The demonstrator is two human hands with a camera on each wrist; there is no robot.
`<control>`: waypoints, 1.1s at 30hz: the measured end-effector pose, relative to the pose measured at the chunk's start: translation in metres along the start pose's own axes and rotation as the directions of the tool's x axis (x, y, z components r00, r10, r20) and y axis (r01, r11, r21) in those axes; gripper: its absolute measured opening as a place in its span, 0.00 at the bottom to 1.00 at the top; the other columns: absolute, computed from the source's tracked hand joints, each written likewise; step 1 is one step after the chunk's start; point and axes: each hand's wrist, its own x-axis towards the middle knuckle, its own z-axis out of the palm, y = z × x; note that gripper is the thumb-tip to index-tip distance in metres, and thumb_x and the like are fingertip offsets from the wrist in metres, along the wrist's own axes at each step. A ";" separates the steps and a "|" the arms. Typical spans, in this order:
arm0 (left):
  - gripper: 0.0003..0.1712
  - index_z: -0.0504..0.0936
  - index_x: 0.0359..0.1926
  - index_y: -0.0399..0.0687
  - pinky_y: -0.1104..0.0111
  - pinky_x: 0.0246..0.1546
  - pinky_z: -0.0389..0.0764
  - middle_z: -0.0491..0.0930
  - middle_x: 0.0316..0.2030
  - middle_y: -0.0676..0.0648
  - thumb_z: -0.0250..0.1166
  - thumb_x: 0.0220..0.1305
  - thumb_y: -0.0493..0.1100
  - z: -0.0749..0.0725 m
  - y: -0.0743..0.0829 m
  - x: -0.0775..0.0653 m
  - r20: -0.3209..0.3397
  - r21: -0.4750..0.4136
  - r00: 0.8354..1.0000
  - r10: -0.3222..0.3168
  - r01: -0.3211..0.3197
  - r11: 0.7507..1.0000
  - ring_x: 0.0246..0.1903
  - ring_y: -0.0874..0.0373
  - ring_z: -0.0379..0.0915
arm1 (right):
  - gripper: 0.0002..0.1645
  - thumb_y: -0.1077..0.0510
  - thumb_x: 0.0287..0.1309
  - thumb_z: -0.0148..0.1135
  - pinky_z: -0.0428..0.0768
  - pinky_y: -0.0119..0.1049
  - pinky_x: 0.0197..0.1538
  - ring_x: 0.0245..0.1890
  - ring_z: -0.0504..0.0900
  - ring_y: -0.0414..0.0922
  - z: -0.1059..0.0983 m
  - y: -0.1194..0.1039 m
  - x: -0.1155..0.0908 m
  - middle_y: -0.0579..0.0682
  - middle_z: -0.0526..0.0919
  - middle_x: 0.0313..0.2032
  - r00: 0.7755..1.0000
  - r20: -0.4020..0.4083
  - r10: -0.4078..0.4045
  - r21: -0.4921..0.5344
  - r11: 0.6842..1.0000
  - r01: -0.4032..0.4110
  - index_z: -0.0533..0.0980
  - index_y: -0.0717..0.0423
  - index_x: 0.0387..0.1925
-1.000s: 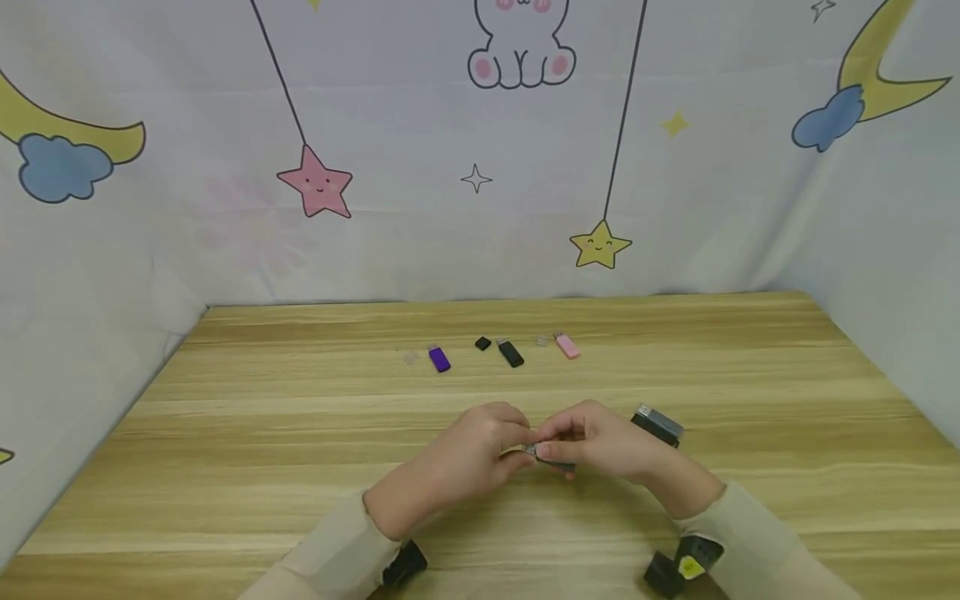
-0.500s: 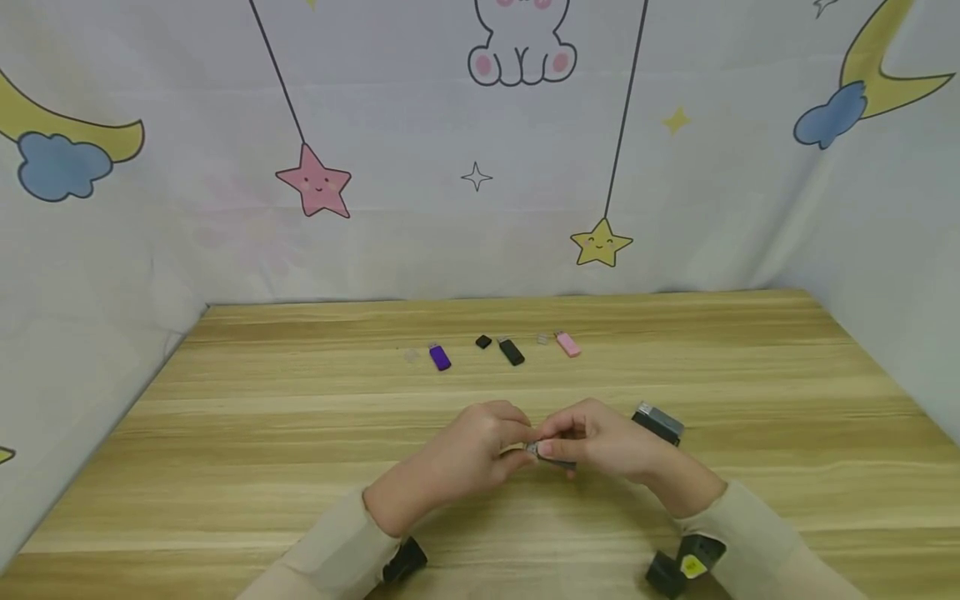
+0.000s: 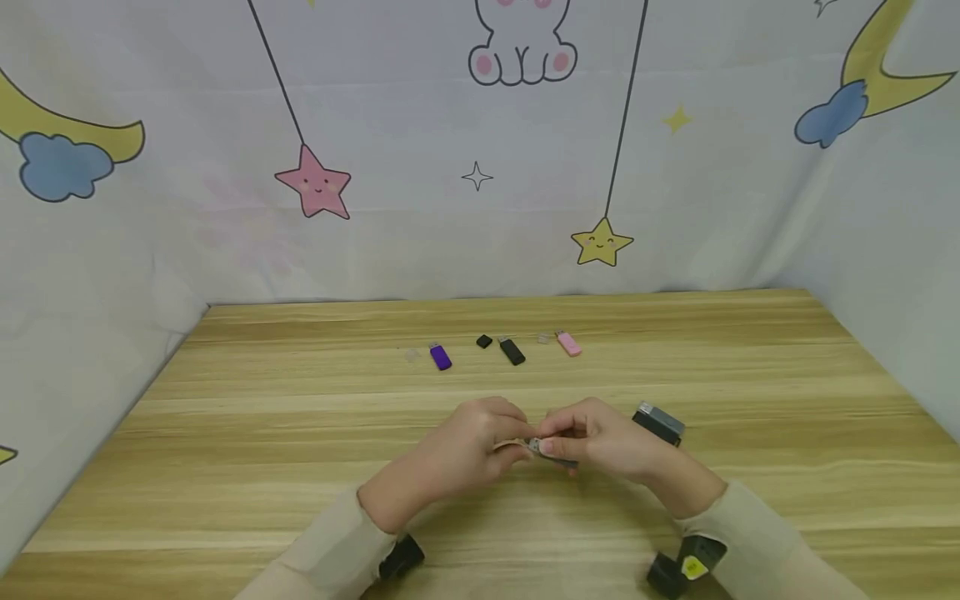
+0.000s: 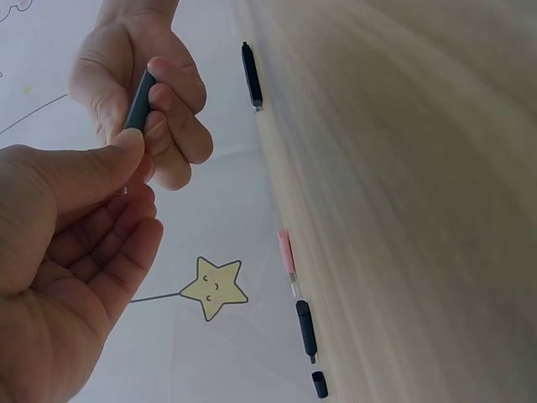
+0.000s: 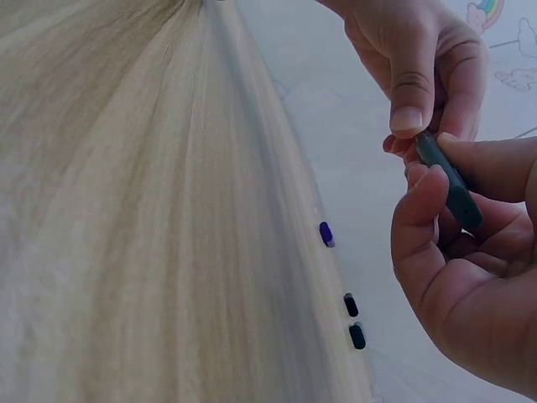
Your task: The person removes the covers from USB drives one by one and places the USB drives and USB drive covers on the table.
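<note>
Over woodgrain tabletop point(image 3: 225, 467), right hand point(image 3: 600, 440) grips USB stick point(image 5: 451, 183), left hand point(image 3: 476, 446) pinching its end.

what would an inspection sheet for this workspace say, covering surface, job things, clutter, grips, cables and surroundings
surface: light wood-grain tabletop
job's things: dark stick, held off the tabletop
clutter: back row of faint clear piece, purple stick, black cap, black stick, small clear piece and pink stick; nearer, at the right, grey-and-black piece
grips: right grip holds the dark stick; left grip pinches at its plug end; whether a cap is there is hidden
cables: nothing seen
surroundings: white patterned sheet behind and at both sides
</note>
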 end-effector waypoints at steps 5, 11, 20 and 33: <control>0.11 0.87 0.40 0.35 0.80 0.39 0.78 0.85 0.34 0.46 0.72 0.53 0.32 -0.002 -0.002 -0.002 -0.007 0.001 1.000 0.009 -0.009 1.000 0.36 0.59 0.81 | 0.16 0.60 0.67 0.56 0.76 0.32 0.29 0.25 0.73 0.37 0.002 -0.002 0.001 0.56 0.78 0.33 0.999 -0.006 0.031 0.010 0.999 -0.031 0.79 0.70 0.46; 0.11 0.87 0.39 0.35 0.80 0.40 0.78 0.84 0.34 0.46 0.72 0.53 0.33 -0.003 -0.001 -0.002 -0.007 0.004 1.000 0.003 -0.003 1.000 0.37 0.58 0.81 | 0.17 0.58 0.66 0.58 0.76 0.31 0.30 0.25 0.74 0.37 0.002 -0.003 0.003 0.56 0.80 0.32 0.995 -0.031 0.094 0.000 0.996 -0.094 0.79 0.69 0.47; 0.11 0.86 0.41 0.35 0.81 0.37 0.77 0.83 0.34 0.46 0.71 0.54 0.33 -0.005 0.001 -0.001 0.014 -0.015 1.000 -0.025 0.026 1.000 0.35 0.57 0.80 | 0.17 0.57 0.66 0.58 0.76 0.33 0.31 0.25 0.74 0.38 0.000 -0.003 0.003 0.54 0.79 0.28 0.997 -0.027 0.078 -0.050 0.996 -0.079 0.80 0.67 0.47; 0.12 0.86 0.41 0.36 0.79 0.32 0.77 0.83 0.33 0.48 0.71 0.54 0.33 -0.016 -0.006 0.006 -0.014 0.015 0.999 -0.038 0.038 0.999 0.32 0.61 0.77 | 0.16 0.56 0.67 0.57 0.75 0.34 0.31 0.27 0.73 0.42 -0.008 -0.019 0.013 0.47 0.77 0.26 0.993 -0.063 0.100 -0.162 0.981 -0.109 0.80 0.62 0.49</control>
